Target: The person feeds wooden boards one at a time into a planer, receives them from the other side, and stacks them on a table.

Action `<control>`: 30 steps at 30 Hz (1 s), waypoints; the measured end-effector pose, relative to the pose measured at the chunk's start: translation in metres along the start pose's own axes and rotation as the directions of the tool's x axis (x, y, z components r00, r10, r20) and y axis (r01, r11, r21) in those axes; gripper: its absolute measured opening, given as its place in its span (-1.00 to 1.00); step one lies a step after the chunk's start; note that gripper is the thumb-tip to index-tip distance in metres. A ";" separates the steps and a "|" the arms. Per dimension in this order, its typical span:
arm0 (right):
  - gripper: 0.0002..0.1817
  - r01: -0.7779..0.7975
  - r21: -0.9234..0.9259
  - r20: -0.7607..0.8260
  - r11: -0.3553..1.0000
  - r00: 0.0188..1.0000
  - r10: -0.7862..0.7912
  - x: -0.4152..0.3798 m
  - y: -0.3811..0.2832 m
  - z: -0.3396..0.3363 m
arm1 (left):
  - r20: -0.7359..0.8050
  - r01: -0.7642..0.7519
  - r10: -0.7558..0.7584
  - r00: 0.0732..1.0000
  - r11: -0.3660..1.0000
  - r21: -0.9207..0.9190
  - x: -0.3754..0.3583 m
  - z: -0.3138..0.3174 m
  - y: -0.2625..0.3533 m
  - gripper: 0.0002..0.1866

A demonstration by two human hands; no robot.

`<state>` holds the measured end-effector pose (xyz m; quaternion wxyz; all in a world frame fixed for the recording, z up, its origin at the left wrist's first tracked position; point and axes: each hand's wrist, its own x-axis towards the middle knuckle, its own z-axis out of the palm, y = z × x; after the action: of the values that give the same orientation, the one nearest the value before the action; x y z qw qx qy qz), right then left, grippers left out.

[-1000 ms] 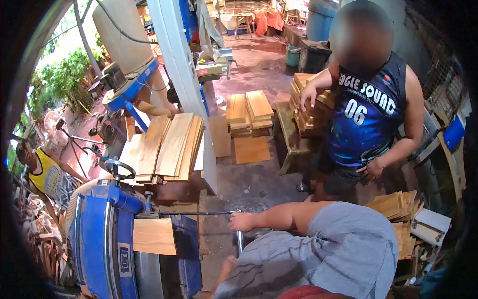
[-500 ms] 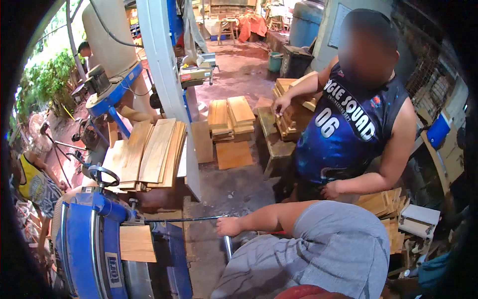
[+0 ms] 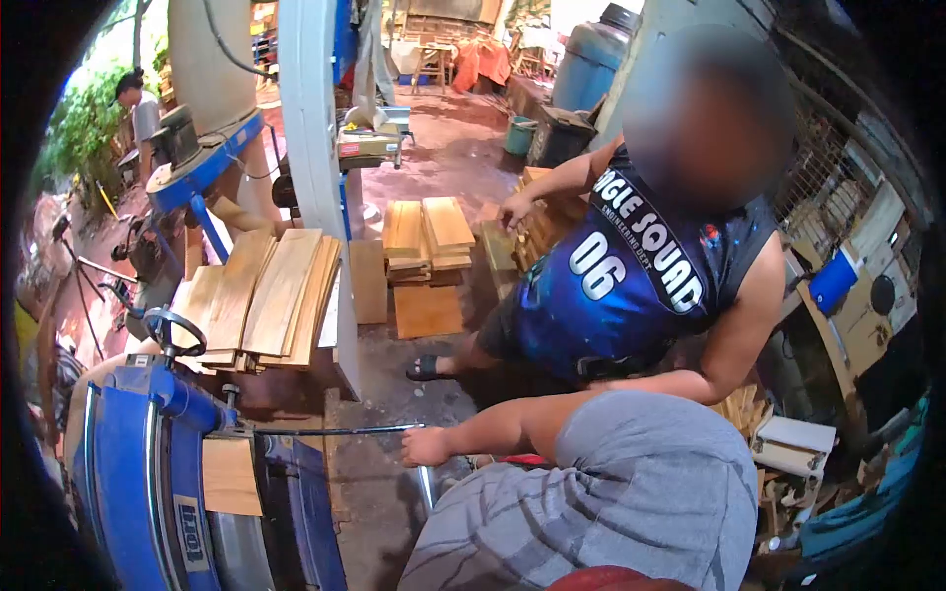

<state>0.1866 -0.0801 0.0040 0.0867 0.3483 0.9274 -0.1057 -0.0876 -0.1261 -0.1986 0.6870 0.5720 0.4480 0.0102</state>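
My right hand (image 3: 425,446) is closed round the end of a thin dark metal rod (image 3: 335,430). This rod runs left to a blue planer-like machine (image 3: 185,483). Just below the hand is a silver metal bar (image 3: 426,488). A light wooden piece (image 3: 232,475) lies on the machine's bed, left of the hand. My grey sleeve and shirt fill the lower middle. My left hand is out of sight.
A person in a blue sleeveless shirt (image 3: 611,276) stands close ahead, one hand near stacked wood. Boards (image 3: 281,295) are piled beyond the machine, beside a pale post (image 3: 312,128). More planks (image 3: 429,231) sit on the floor. Another person (image 3: 146,118) is at far left.
The whole view has shifted, so the machine and boards appear farther left. The nearby person's foot now shows and their lower hand is mostly hidden. My right hand keeps its hold on the rod.
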 end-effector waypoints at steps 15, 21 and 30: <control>-0.88 -0.002 -0.053 -0.022 0.999 1.000 0.001 0.024 -0.001 0.024 | -0.028 -0.027 0.022 0.999 0.985 -0.171 -0.032 -0.001 -0.052 -0.49; -0.89 -0.017 0.003 -0.029 1.000 0.999 0.017 0.026 -0.005 0.022 | -0.043 -0.010 0.000 0.999 0.971 -0.240 -0.037 -0.003 -0.075 -0.47; -0.89 -0.028 -0.068 -0.040 0.997 0.999 0.026 0.019 -0.006 0.032 | -0.019 -0.045 0.041 0.999 0.938 -0.343 -0.057 0.032 -0.094 -0.44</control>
<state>0.1711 -0.0810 -0.0309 0.0818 0.3596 0.9272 -0.0659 -0.1488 -0.2132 -0.2407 0.7732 0.4532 0.4307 0.1061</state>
